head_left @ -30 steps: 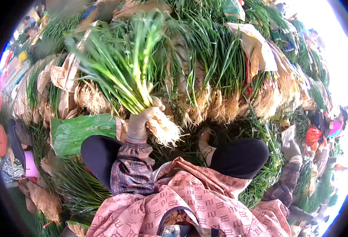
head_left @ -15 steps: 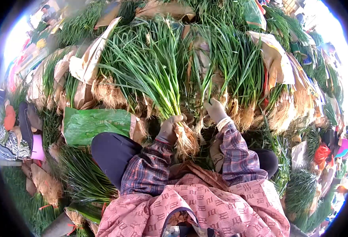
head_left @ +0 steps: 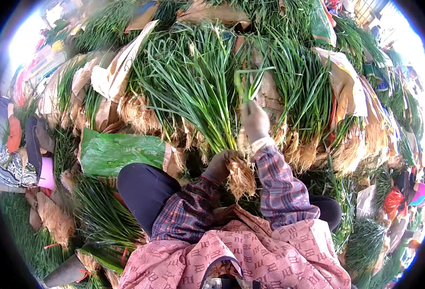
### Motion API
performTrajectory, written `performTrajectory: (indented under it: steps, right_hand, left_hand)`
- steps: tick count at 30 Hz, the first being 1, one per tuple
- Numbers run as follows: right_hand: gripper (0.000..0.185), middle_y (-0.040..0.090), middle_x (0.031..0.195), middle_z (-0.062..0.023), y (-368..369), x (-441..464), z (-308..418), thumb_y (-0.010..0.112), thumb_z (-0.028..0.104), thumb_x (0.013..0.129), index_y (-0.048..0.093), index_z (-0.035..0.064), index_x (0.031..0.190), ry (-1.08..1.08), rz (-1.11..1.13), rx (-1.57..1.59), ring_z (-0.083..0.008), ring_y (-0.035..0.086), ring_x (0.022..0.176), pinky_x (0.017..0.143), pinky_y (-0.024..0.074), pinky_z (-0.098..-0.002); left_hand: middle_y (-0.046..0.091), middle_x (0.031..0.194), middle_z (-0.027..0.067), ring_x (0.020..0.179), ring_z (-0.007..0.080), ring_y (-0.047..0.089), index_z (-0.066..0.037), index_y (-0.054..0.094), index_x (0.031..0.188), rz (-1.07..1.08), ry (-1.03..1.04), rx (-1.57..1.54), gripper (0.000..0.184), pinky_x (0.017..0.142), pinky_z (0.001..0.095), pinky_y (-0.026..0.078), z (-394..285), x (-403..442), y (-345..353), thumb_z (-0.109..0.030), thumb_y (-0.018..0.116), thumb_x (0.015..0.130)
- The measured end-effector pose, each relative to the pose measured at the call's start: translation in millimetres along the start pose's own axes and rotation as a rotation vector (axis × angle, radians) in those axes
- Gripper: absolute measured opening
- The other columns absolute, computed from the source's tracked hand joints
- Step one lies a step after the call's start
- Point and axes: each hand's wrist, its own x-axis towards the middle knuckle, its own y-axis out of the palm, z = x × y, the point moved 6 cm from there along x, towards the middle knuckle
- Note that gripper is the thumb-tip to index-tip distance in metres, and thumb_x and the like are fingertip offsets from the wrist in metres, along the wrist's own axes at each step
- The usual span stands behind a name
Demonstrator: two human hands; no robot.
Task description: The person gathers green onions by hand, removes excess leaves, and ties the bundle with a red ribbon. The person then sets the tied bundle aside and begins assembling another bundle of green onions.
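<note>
My left hand (head_left: 220, 165), in a grey glove, is closed round the lower stems of a bunch of onion-like greens (head_left: 210, 111). The leaves fan upward and away from me, while the tan stringy roots (head_left: 240, 179) hang below the fist. My right hand (head_left: 256, 120), also gloved, is raised beside the bunch to the right. A few onion-like stalks (head_left: 249, 86) are gripped in it, their leaves bent and blurred by motion. Behind both hands lies a broad row of the same greens (head_left: 296, 82), roots toward me.
A green printed sack (head_left: 121, 153) lies left of my hands, beside my bent knee (head_left: 147, 192). Brown paper sheets (head_left: 121, 67) stand among the greens. More bundles (head_left: 101, 212) lie at lower left, some with red ties. A pink patterned apron (head_left: 236, 255) covers my lap.
My right hand has risen and moved slightly left, lifting a few stalks with it. My left hand still grips the bunch, now slightly lower and farther right in view.
</note>
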Motion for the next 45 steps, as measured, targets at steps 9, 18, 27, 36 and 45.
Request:
performTrajectory:
  steps: [9,18,27,36,45]
  right_hand:
    - [0.054,0.06,0.1,-0.0146,63,36,15,0.062,0.029,0.088,0.048,-0.0061,0.126,-0.012,0.574,0.393,-0.0216,0.055,0.09,0.077,0.0436,-0.0299]
    - [0.021,0.053,0.078,0.0016,40,6,0,0.038,0.023,0.1,0.052,0.0082,0.094,0.134,0.536,1.224,-0.0048,0.04,0.051,0.043,0.0298,-0.0172]
    - [0.028,0.054,0.124,-0.0167,-30,25,-119,0.043,0.02,0.095,0.055,0.001,0.112,0.705,-0.258,1.327,-0.0228,0.055,0.102,0.091,0.0464,-0.0328]
    - [0.044,0.062,0.089,-0.0111,34,-12,-40,0.056,0.034,0.092,0.057,-0.0042,0.114,0.266,0.543,0.157,-0.0151,0.057,0.067,0.067,0.0511,-0.0298]
    - [0.025,0.049,0.067,0.004,25,-65,-94,0.05,0.024,0.097,0.057,0.0081,0.115,0.312,0.683,1.159,-0.0085,0.044,0.053,0.048,0.0401,-0.0208]
  left_hand:
    - [0.063,0.089,0.0106,0.082,0.0221,0.062,0.004,0.06,0.097,-0.166,-0.194,-0.107,0.023,0.076,0.0314,0.05,2,-7,-13,-0.016,0.051,0.091]
    - [0.063,0.088,0.01,0.078,0.0191,0.063,-0.002,0.06,0.098,-0.151,-0.134,-0.043,0.013,0.074,0.0312,0.05,-3,-10,-16,-0.011,0.053,0.091]
    - [0.06,0.077,0.0119,0.067,0.022,0.062,0.008,0.056,0.098,-0.386,-0.24,-0.246,0.027,0.062,0.0333,0.054,-46,-21,18,-0.015,0.056,0.083]
    - [0.062,0.085,0.0131,0.07,0.0222,0.062,0.005,0.058,0.103,-0.373,-0.352,-0.176,0.033,0.061,0.0348,0.056,-39,-15,18,-0.022,0.059,0.084]
    - [0.06,0.068,0.0019,0.048,0.0071,0.047,-0.003,0.061,0.09,-0.262,-0.304,0.049,0.024,0.046,0.021,0.04,-56,-4,24,-0.026,0.062,0.085]
